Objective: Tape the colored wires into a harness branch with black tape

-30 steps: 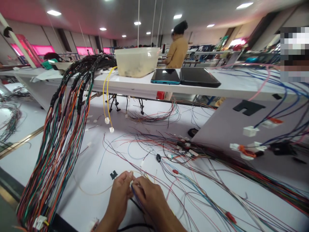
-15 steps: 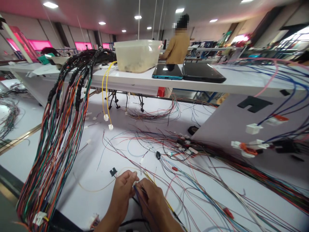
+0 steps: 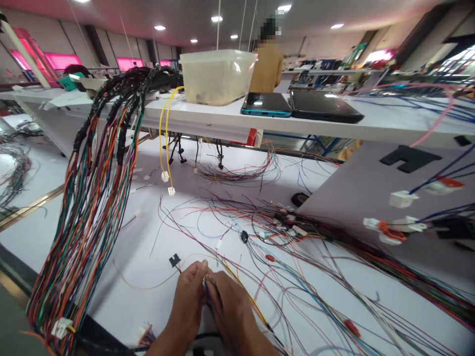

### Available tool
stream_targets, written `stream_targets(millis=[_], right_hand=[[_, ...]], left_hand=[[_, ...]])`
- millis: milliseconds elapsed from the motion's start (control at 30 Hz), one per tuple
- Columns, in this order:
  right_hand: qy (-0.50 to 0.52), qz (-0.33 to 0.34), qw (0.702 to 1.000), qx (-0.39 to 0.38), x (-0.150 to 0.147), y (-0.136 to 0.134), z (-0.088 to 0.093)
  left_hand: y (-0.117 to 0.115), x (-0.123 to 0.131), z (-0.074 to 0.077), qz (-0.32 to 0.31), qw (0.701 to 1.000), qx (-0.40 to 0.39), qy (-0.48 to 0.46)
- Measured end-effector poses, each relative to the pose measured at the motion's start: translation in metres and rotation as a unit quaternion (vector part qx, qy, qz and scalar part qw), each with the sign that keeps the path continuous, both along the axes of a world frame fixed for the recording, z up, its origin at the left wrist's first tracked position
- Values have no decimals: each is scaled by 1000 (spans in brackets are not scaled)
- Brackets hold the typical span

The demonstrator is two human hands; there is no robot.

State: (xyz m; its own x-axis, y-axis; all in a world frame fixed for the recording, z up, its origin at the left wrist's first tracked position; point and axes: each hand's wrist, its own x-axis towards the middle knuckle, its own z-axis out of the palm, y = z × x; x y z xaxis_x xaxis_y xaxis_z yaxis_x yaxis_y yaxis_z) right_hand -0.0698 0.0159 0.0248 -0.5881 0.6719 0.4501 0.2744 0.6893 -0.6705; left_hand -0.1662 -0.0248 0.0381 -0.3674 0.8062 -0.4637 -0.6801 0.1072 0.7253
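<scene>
My left hand and my right hand meet at the near edge of the white work table. The fingers of both are pinched together on a small connector with thin wires running from it. A yellow wire and dark wires trail off to the right under my right hand. A small black clip lies just beyond my left hand. Many loose coloured wires spread across the table ahead.
A thick bundle of coloured wires hangs from the raised shelf on the left. On the shelf stand a translucent tub, a phone and a black tablet. White connectors sit at right. A person stands far behind.
The view has shifted a little. My hands stay pinched on the small connector, drawn slightly nearer together and closer to me.
</scene>
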Motion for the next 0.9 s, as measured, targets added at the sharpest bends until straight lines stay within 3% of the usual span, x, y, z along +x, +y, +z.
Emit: stream_targets(millis=[167,300,467,633,800,900], right_hand=[[11,-2,995,-100,1,2,-3],[-20,-3,995,-96,1,0,-7],[0,0,1000,-29,0,-3,-3],[-41,35,991,-122,7,8,13],[-52,-17,998,32,12,20,13],[-49,-11,999,15,11,21,13]], left_hand=[[0,-4,4,11,1000,-7,-21],[2,-4,2,1,1000,-8,-5],[0,-1,-1,3,998,-14,62],[-2,-8,7,-28,998,-15,57],[-1,-12,8,-80,987,-34,136],[-1,-11,6,-71,986,-26,149]])
